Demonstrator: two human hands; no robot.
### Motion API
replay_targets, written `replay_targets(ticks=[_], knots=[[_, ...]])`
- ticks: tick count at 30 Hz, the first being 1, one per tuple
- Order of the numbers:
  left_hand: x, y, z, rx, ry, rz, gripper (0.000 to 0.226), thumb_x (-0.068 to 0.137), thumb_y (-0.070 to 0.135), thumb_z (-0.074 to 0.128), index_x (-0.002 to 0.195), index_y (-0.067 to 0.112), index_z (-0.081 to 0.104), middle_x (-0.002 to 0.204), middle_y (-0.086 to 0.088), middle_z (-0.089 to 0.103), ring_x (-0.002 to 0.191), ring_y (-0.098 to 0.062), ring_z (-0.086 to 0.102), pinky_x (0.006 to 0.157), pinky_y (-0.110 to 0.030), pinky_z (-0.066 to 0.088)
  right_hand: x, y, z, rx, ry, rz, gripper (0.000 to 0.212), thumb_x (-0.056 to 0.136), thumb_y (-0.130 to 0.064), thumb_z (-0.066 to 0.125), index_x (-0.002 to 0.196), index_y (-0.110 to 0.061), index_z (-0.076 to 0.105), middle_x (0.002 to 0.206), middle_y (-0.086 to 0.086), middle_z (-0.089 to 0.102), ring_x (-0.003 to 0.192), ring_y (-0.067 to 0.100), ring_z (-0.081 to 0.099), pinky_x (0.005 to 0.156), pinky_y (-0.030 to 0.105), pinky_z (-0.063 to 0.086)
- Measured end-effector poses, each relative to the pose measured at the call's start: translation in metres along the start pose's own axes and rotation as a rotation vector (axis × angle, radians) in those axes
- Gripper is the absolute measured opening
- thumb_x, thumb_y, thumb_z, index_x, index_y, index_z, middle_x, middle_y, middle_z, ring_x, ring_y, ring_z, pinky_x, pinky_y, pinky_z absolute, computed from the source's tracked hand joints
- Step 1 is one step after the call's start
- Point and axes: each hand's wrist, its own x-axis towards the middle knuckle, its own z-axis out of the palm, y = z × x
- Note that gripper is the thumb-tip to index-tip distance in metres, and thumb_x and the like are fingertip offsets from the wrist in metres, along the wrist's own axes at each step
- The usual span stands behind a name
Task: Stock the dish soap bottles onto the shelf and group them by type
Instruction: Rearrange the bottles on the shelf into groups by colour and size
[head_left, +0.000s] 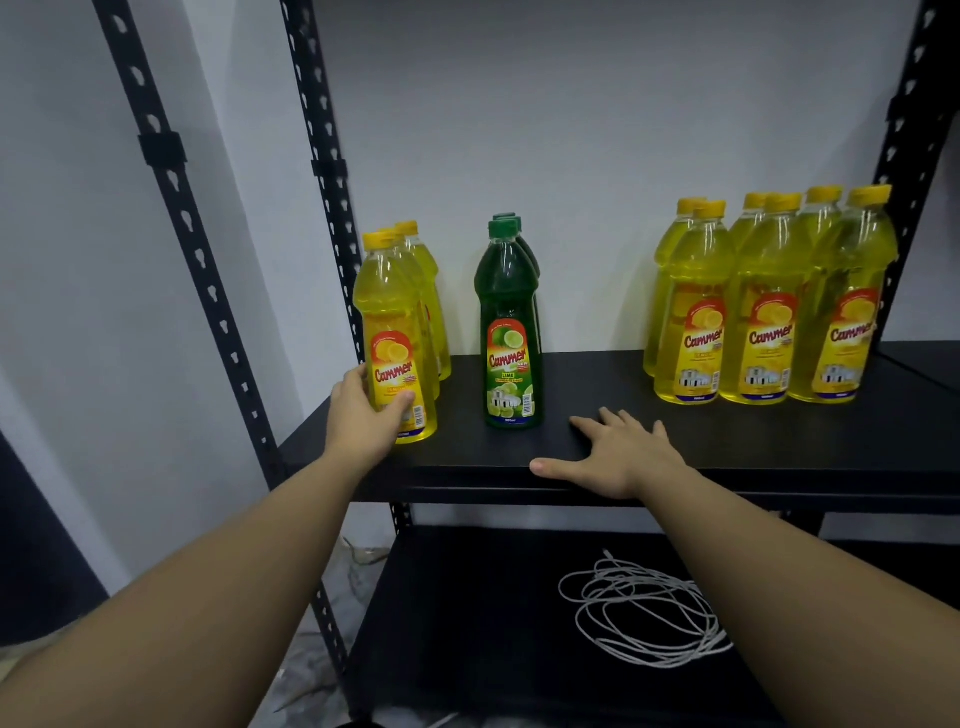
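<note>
Now your left hand (363, 415) grips the full, slick lemon bottle (393, 338) low beside the lime bottle (511, 332), while your right hand (618, 457) rests flat; grip its waist.

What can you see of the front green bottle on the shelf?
The green bottle stands upright near the front edge of the black shelf, between two yellow groups. Clear plastic, dark green liquid, green cap, a red and green label reading "Cammer" and "LIME". More green bottles stand directly behind it. Neither hand touches it.
</note>
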Motion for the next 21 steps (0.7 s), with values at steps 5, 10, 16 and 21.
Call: replay_targets(ticks=[5, 10, 16, 21], knots=[[0.006, -0.001, 0.0, 0.01, 0.025, -0.027, 0.067, 0.095, 0.038, 0.073, 0.15, 0.017, 0.041, 0.145, -0.007, 0.056, 0.128, -0.028, 0.06, 0.1, -0.048, 0.053, 0.001, 0.001, 0.001, -0.005, -0.002, -0.003, 0.135, 0.05, -0.114, 0.024, 0.164, -0.041, 0.018, 0.174, 0.006, 0.009, 0.16, 0.029, 0.002, 0.124, 0.065, 0.003], [0.013, -0.003, 0.002, 0.015, 0.023, -0.06, 0.064, 0.096, 0.035, 0.071, 0.149, 0.016, 0.041, 0.146, -0.007, 0.057, 0.128, -0.03, 0.061, 0.101, -0.048, 0.053, 0.001, 0.001, 0.002, -0.015, 0.004, -0.012, 0.135, 0.05, -0.114, 0.022, 0.164, -0.041, 0.018, 0.174, 0.006, 0.009, 0.16, 0.028, 0.002, 0.124, 0.065, 0.002], [0.02, -0.003, 0.005, 0.041, 0.038, -0.053, 0.064, 0.097, 0.037, 0.07, 0.151, 0.015, 0.043, 0.145, -0.009, 0.059, 0.127, -0.032, 0.062, 0.102, -0.051, 0.052, 0.001, 0.001, 0.002, -0.016, 0.007, -0.016, 0.134, 0.051, -0.113, 0.022, 0.164, -0.042, 0.018, 0.174, 0.004, 0.009, 0.161, 0.028, 0.002, 0.124, 0.064, 0.002], [0.022, -0.006, 0.006, 0.028, 0.041, -0.055, 0.066, 0.096, 0.037, 0.071, 0.151, 0.016, 0.043, 0.146, -0.008, 0.059, 0.128, -0.031, 0.062, 0.102, -0.051, 0.052, 0.001, 0.001, 0.002, -0.018, 0.009, -0.019, 0.133, 0.051, -0.113, 0.022, 0.164, -0.042, 0.018, 0.174, 0.004, 0.009, 0.161, 0.028, 0.002, 0.124, 0.065, 0.002]])
